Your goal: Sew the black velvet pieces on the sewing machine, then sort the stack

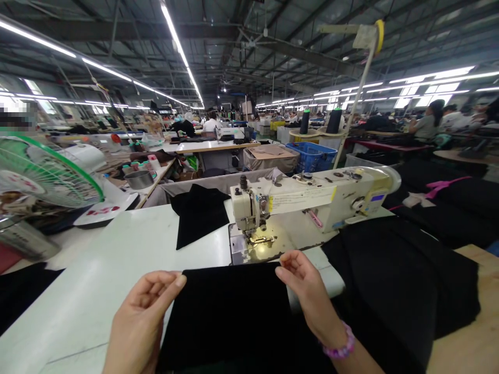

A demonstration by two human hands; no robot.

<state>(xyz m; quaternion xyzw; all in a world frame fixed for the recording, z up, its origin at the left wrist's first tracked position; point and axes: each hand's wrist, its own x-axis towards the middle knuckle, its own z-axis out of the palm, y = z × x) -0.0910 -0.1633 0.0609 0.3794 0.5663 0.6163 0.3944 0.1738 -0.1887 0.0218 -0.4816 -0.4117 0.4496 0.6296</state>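
A black fabric piece (234, 311) hangs stretched between my two hands, in front of the sewing machine (288, 200). My left hand (146, 309) pinches its upper left corner between thumb and fingers. At the upper right corner, my right hand (302, 280) grips the edge the same way, a beaded bracelet on its wrist. The fabric's top edge runs nearly straight, just short of the machine's metal needle plate (249, 254). Its lower part drops out of the picture. A second black piece (200, 213) lies on the pale table (117, 270), left of the machine head.
Dark fabric (390, 280) is heaped right of the machine. A green-rimmed fan (50, 171) stands at the left, near a metal bowl (139, 179). Behind the machine are a blue basket (312, 156) and thread cones (333, 121). Other people sit at tables farther back.
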